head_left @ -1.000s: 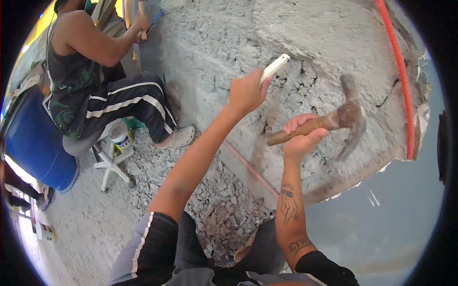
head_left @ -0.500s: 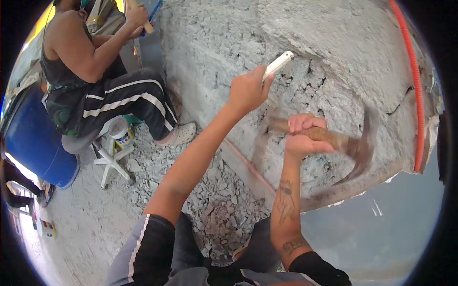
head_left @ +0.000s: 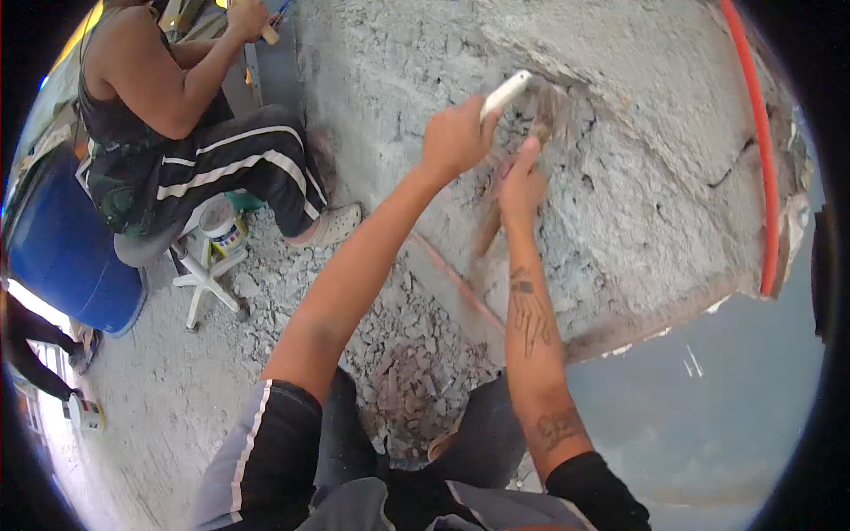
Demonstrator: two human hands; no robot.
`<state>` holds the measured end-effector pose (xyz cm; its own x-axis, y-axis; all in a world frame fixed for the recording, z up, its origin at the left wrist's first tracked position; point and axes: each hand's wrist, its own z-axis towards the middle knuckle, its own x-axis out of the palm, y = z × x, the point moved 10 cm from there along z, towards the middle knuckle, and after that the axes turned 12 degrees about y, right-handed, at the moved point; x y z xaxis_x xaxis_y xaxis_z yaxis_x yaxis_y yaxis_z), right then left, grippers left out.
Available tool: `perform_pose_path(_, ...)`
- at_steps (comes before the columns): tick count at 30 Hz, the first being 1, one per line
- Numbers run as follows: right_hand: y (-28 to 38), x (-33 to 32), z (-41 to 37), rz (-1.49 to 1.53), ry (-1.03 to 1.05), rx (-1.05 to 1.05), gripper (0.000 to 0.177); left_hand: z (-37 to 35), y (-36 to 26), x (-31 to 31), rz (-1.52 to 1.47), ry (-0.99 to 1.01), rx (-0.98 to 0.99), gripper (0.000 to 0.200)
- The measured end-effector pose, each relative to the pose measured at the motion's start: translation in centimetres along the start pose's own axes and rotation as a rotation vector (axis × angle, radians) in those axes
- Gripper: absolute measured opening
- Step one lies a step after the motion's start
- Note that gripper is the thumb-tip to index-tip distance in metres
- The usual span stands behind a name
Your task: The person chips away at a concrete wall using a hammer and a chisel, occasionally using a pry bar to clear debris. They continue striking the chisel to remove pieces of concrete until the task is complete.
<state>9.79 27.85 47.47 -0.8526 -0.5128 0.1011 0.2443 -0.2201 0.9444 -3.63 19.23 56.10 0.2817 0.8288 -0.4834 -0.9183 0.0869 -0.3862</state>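
My left hand (head_left: 456, 139) is wrapped round a flat white bar (head_left: 506, 95) with a small dark hole near its upper end. That end lies close to the rough grey wall (head_left: 637, 195). To its right, my right hand (head_left: 522, 190) grips a pick hammer (head_left: 487, 226) by its wooden handle, thumb laid along the shaft. The hammer's head is smeared by motion and overlaps the broken part of the wall, just right of the white bar's tip. The handle's butt end sticks out below my right hand.
Rubble (head_left: 407, 372) lies by my feet. On the left a co-worker (head_left: 142, 80) sits on a stool (head_left: 205, 281), holding a wooden-handled tool. A blue barrel (head_left: 75, 248) and paint bucket (head_left: 221, 223) stand nearby. An orange corrugated tube (head_left: 759, 133) runs down the wall's right side.
My right hand has swung the hammer up and to the left, from the lower wall to beside the white bar's tip. My left hand has shifted slightly, still holding the bar.
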Motion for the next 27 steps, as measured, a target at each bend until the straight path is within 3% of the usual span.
perform_pose_path(3,1.5,-1.1,-1.1,-0.039,0.067,0.031,0.067,0.4,0.5,-0.2,0.011,0.006,-0.022,0.032)
perform_pose_path(5,4.8,-1.2,-2.8,0.465,0.186,-0.425,0.063,0.7,0.6,0.0,0.025,0.030,-0.029,0.032)
perform_pose_path(6,2.9,-0.9,-0.9,0.468,0.191,-0.427,0.063,0.7,0.6,-0.1,0.016,0.033,-0.044,0.033)
perform_pose_path(8,2.0,-1.9,0.0,-0.567,-0.346,-0.745,0.064,0.1,0.4,-0.1,0.010,0.048,-0.065,0.035)
perform_pose_path(9,4.0,-1.8,-0.9,-0.566,-0.342,-0.745,0.064,0.3,0.7,-0.2,0.029,0.061,-0.123,0.036)
perform_pose_path(11,1.1,1.1,0.1,-0.007,0.182,0.185,0.065,0.0,1.1,0.1,0.047,0.082,-0.171,0.038)
perform_pose_path(15,4.1,-1.0,-3.3,0.108,0.108,0.036,0.066,-1.5,5.1,-0.3,0.004,0.117,-0.297,0.046)
perform_pose_path(17,8.5,-2.6,-5.8,0.206,0.133,-0.445,0.071,-3.5,8.0,0.5,-0.008,0.159,-0.361,0.049)
perform_pose_path(19,8.0,-3.1,-7.6,0.262,0.229,-0.505,0.074,-6.2,12.3,2.6,-0.065,0.281,-0.413,0.054)
perform_pose_path(20,7.7,-2.8,-8.9,0.318,0.330,-0.570,0.077,-8.6,11.9,2.9,0.064,0.465,-0.422,0.056)
perform_pose_path(22,2.4,-3.2,-11.0,0.432,0.286,-0.351,0.079,-17.0,12.6,4.6,0.208,0.839,-0.482,0.062)
perform_pose_path(23,-2.9,-4.5,-12.3,0.454,0.128,-0.157,0.079,-23.0,15.2,8.0,0.302,1.208,-0.498,0.062)
perform_pose_path(24,-9.4,-6.5,-12.7,0.437,0.036,-0.076,0.076,-27.5,15.5,7.9,0.385,1.201,-0.455,0.060)
perform_pose_path(25,-11.8,-6.8,-13.4,0.320,-0.031,0.028,0.068,-32.3,16.2,7.8,0.363,1.280,-0.578,0.058)
perform_pose_path(26,-9.1,-3.2,-15.4,0.418,0.090,0.298,0.060,-35.9,16.1,7.9,0.312,1.339,-0.628,0.048)
perform_pose_path(27,-8.4,-0.9,-16.6,0.466,0.212,0.439,0.055,-37.8,15.0,6.7,0.347,1.340,-0.679,0.039)
